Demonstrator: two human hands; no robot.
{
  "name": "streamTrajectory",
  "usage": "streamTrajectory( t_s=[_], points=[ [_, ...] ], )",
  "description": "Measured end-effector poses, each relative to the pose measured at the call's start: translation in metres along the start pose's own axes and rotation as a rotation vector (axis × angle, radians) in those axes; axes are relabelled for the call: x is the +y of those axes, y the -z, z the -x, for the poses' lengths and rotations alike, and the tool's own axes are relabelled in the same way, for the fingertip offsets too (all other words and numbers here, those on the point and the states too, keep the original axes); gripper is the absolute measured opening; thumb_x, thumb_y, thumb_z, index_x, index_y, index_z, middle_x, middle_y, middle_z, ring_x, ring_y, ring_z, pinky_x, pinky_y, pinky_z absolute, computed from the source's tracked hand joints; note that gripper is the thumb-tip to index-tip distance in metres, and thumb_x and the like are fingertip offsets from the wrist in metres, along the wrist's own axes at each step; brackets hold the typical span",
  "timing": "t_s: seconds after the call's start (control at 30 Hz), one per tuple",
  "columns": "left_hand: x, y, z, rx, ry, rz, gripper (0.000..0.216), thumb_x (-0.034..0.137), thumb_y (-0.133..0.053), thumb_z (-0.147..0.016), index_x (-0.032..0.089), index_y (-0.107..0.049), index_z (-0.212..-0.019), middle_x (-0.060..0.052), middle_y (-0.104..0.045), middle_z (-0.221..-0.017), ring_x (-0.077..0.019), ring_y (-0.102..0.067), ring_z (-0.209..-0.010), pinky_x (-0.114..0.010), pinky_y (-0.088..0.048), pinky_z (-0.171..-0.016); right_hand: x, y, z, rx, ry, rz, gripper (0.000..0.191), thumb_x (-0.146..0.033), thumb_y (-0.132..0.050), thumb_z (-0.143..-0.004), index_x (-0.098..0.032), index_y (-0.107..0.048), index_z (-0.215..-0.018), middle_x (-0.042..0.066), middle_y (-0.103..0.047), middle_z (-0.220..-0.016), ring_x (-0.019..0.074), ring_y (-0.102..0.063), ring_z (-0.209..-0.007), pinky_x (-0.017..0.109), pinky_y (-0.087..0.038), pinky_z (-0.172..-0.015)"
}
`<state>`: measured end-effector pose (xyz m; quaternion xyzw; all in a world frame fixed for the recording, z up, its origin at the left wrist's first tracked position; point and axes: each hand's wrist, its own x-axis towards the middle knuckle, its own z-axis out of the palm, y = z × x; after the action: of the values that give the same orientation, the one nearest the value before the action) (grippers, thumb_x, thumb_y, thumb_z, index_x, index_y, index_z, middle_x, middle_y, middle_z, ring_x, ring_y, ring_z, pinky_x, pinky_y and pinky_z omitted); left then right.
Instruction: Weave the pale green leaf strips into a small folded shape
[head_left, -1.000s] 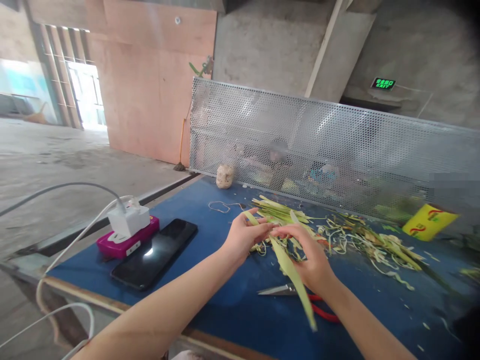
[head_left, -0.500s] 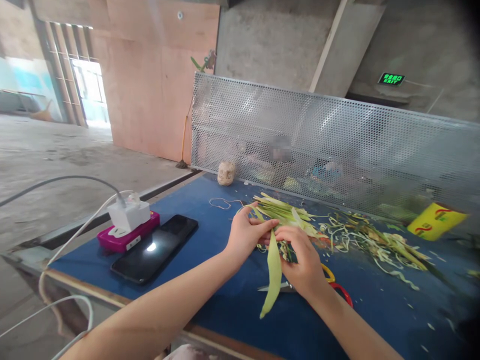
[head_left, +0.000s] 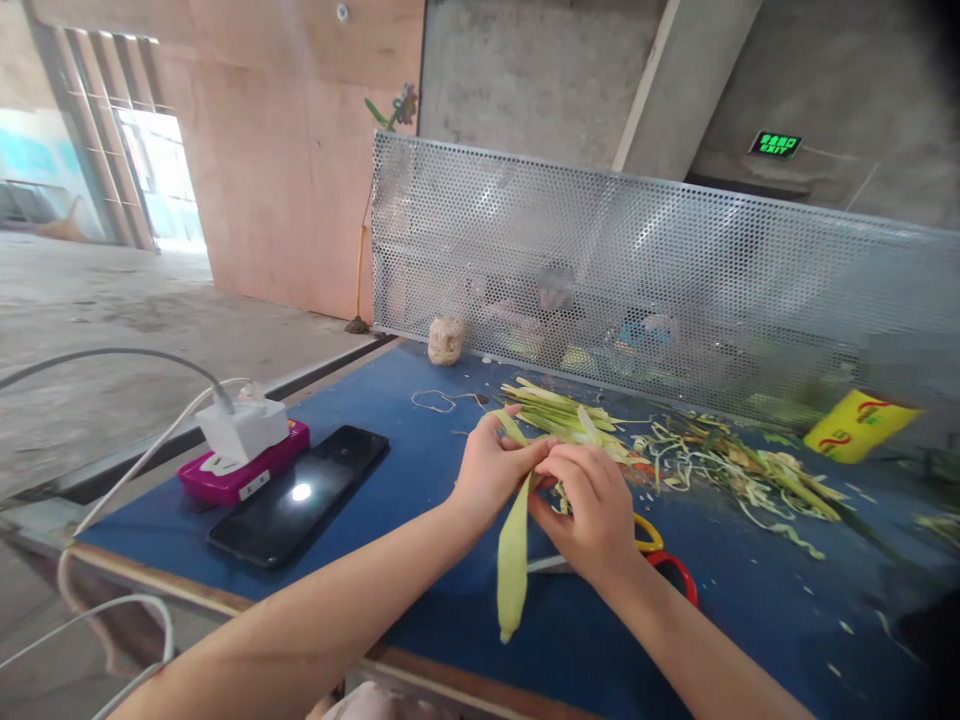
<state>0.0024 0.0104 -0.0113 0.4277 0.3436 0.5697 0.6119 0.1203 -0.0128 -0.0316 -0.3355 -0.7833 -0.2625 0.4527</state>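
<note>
Both my hands meet over the middle of the blue table (head_left: 420, 470). My left hand (head_left: 491, 468) pinches the upper end of a pale green leaf strip (head_left: 513, 552), which hangs down toward the table's near edge. My right hand (head_left: 589, 505) is closed on the same strip just right of the left, fingers curled. Under my right hand lie scissors (head_left: 660, 555) with yellow and red handles, partly hidden. Behind the hands lies a bundle of similar green strips (head_left: 559, 415).
Leaf trimmings (head_left: 750, 475) are scattered to the right. A black phone (head_left: 300, 497), a pink box (head_left: 240, 470) with a white charger (head_left: 241, 428) and cables sit at left. A perforated metal screen (head_left: 637, 270) backs the table; a yellow packet (head_left: 855, 425) and a small pale lump (head_left: 446, 340) lie near it.
The leaf strip has swung from pointing down-right to hanging straight down between my hands. My right hand has shifted left, uncovering the scissor handles.
</note>
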Motion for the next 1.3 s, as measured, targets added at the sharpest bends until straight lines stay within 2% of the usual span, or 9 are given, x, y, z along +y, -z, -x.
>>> streamTrajectory(
  t_s=[0.2,0.3,0.5,0.63,0.7,0.8,0.97,1.1,1.3],
  points=[
    [0.007,0.001,0.005,-0.050,0.193,0.112,0.070,0.012,-0.076,-0.054,0.012,-0.043,-0.116,-0.003,-0.068,-0.069,-0.0115,-0.061,-0.053,-0.018,-0.047,-0.045,0.007,0.006,0.005,0.000,0.086,-0.171,0.022,-0.011,-0.052,-0.076,-0.022,-0.054,-0.094,0.006,-0.063,-0.083,0.0206,-0.058,-0.081,0.038,-0.046,-0.071],
    [0.011,0.002,0.005,-0.081,0.222,0.144,0.084,0.007,-0.076,-0.052,0.008,-0.034,-0.125,-0.008,-0.070,-0.076,-0.0136,-0.064,-0.055,-0.020,-0.051,-0.048,0.011,0.013,0.003,-0.004,-0.005,-0.329,0.022,-0.009,-0.053,-0.076,-0.023,-0.056,-0.093,0.003,-0.064,-0.080,0.0188,-0.059,-0.077,0.037,-0.047,-0.071],
    [0.013,0.002,0.004,-0.149,0.215,0.138,0.095,0.002,-0.074,-0.054,0.007,-0.021,-0.133,-0.008,-0.069,-0.077,-0.0180,-0.066,-0.063,-0.028,-0.056,-0.060,0.021,0.017,0.000,0.072,-0.536,-0.439,0.006,-0.023,-0.057,-0.076,-0.023,-0.063,-0.075,0.003,-0.066,-0.083,0.0200,-0.060,-0.084,0.038,-0.045,-0.083],
    [0.013,0.001,0.003,-0.172,0.173,0.083,0.090,0.006,-0.074,-0.056,0.007,-0.025,-0.131,-0.004,-0.068,-0.071,-0.0161,-0.065,-0.060,-0.028,-0.055,-0.059,0.025,0.010,0.003,-0.009,-1.000,-0.656,0.022,-0.037,-0.061,-0.070,-0.020,-0.062,-0.084,0.004,-0.068,-0.088,0.0229,-0.061,-0.090,0.038,-0.045,-0.085],
    [0.013,0.002,0.002,-0.190,0.139,0.034,0.084,0.009,-0.073,-0.058,0.007,-0.028,-0.129,-0.005,-0.068,-0.074,-0.0146,-0.064,-0.059,-0.026,-0.054,-0.057,0.025,0.008,0.004,0.004,-1.109,-0.750,0.027,-0.038,-0.064,-0.067,-0.018,-0.062,-0.085,0.005,-0.068,-0.088,0.0234,-0.061,-0.091,0.037,-0.045,-0.084],
    [0.013,0.003,0.000,-0.211,0.075,-0.046,0.077,0.012,-0.073,-0.059,0.008,-0.034,-0.125,-0.007,-0.068,-0.081,-0.0108,-0.061,-0.057,-0.021,-0.050,-0.050,0.026,0.008,0.002,0.026,-1.128,-0.835,0.028,-0.038,-0.066,-0.065,-0.018,-0.061,-0.083,0.005,-0.068,-0.087,0.0225,-0.061,-0.088,0.033,-0.048,-0.077],
    [0.012,0.004,-0.004,-0.184,0.040,-0.051,0.073,0.006,-0.071,-0.059,0.008,-0.036,-0.124,-0.006,-0.066,-0.083,-0.0058,-0.055,-0.052,-0.017,-0.043,-0.044,0.031,0.013,-0.002,-0.050,-1.181,-0.870,0.032,-0.046,-0.062,-0.066,-0.017,-0.062,-0.082,0.003,-0.065,-0.067,0.0174,-0.058,-0.061,0.024,-0.041,-0.043],
    [0.014,0.003,-0.003,-0.184,0.058,-0.047,0.073,0.001,-0.069,-0.058,0.008,-0.036,-0.123,-0.006,-0.065,-0.085,-0.0068,-0.056,-0.054,-0.018,-0.043,-0.045,0.039,0.015,-0.002,-0.105,-1.243,-0.824,0.035,-0.049,-0.062,-0.065,-0.016,-0.064,-0.075,0.003,-0.063,-0.063,0.0144,-0.054,-0.054,0.022,-0.036,-0.039],
    [0.015,0.003,-0.001,-0.201,0.070,-0.078,0.074,-0.001,-0.067,-0.059,0.011,-0.035,-0.125,-0.007,-0.065,-0.089,-0.0094,-0.059,-0.060,-0.021,-0.045,-0.050,0.052,0.017,0.000,-0.294,-1.345,-0.725,0.041,-0.055,-0.060,-0.063,-0.015,-0.059,-0.052,0.004,-0.058,-0.049,0.0153,-0.055,-0.049,0.022,-0.031,-0.037]
  ],
)
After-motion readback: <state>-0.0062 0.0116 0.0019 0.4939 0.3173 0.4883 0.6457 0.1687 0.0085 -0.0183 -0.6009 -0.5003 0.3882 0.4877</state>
